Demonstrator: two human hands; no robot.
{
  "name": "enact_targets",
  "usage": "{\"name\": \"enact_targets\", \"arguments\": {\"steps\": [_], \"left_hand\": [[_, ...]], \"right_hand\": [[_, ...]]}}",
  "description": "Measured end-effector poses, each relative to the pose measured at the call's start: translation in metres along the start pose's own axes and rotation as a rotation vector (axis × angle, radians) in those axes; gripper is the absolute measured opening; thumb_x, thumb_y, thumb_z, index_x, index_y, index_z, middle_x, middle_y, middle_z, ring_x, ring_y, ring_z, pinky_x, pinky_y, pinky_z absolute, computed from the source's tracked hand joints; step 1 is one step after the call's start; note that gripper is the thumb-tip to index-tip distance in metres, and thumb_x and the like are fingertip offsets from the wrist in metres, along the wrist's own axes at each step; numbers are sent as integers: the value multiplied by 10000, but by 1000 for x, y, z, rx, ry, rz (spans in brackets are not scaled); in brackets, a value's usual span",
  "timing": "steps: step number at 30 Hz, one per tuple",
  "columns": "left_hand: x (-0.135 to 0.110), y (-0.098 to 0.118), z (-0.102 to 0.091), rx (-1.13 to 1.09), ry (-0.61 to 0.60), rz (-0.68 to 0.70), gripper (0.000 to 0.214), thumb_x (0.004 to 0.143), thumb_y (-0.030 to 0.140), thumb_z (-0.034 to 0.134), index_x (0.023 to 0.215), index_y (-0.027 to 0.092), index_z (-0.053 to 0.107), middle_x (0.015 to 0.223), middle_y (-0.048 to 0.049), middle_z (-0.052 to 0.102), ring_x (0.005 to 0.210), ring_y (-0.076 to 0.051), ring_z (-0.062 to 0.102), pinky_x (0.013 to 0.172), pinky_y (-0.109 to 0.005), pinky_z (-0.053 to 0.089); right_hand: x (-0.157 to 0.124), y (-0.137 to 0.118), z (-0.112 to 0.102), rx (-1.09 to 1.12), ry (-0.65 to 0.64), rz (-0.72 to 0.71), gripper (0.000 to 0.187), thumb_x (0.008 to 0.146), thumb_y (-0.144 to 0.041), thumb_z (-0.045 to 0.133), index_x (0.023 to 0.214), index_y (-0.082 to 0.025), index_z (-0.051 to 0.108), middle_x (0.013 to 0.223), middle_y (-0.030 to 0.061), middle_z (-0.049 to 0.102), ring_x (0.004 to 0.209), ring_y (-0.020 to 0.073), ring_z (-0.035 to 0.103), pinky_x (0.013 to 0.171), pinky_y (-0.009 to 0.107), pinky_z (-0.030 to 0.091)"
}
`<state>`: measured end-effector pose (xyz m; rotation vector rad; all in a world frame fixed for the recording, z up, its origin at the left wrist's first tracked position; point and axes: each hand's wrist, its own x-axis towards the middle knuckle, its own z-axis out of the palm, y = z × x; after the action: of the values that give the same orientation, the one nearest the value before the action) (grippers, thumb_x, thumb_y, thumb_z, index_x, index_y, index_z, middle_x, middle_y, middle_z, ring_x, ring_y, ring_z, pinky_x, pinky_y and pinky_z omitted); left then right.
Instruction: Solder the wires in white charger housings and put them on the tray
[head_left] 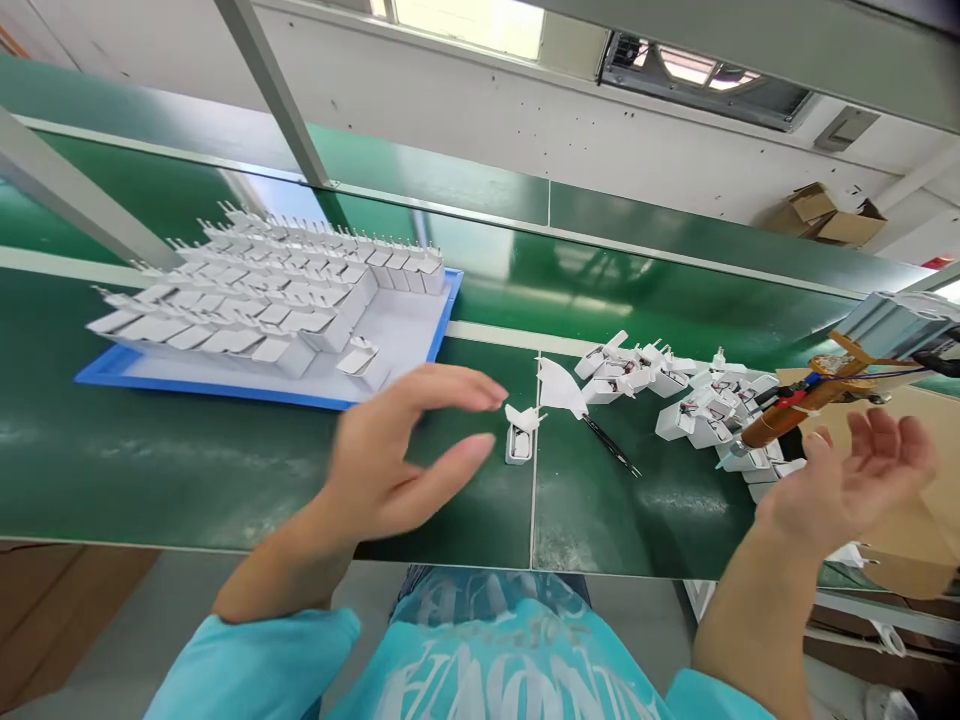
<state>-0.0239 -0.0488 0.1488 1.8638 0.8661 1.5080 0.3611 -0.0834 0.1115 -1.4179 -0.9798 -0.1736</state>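
Note:
My left hand point(405, 455) is empty, thumb and fingers apart, just left of a small white plug housing point(519, 442) with its cap tilted open. My right hand point(847, 485) is also open, fingers spread, beside a brown-barrelled dispensing tool point(780, 415) with a pale blue tip. That hand looks apart from the tool, though their exact gap is hard to judge. Behind the left hand, a blue-rimmed tray point(442, 325) bears rows of white plug housings point(247, 300) with pins upward. One housing point(360, 360) with a raised cap sits alone in its front right part.
Loose open housings lie in a left pile point(630, 370) and a right pile point(720, 405). Black tweezers point(611, 445) lie by a white sheet-like scrap point(561, 387). Cardboard point(915, 500) stands at the right, and a shelf post point(274, 90) rises behind the tray.

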Motion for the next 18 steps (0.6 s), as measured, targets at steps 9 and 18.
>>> {"name": "enact_targets", "arguments": {"steps": [9, 18], "left_hand": [[-59, -96, 81, 810, -479, -147, 749, 838, 632, 605, 1369, 113, 513, 1536, -215, 388, 1430, -428, 319, 1149, -591, 286], [-45, -116, 92, 659, -583, -308, 373, 847, 419, 640, 1121, 169, 599, 1067, -134, 685, 1050, -318, 604, 867, -422, 486]], "right_hand": [[10, -6, 18, 206, -420, 328, 376, 690, -328, 669, 1060, -297, 609, 1082, 101, 677, 1044, 321, 669, 956, 520, 516], [-33, -74, 90, 456, -552, 300, 523, 726, -529, 705, 1130, -294, 470, 943, 43, 598, 784, 203, 627, 761, 392, 564]]}}
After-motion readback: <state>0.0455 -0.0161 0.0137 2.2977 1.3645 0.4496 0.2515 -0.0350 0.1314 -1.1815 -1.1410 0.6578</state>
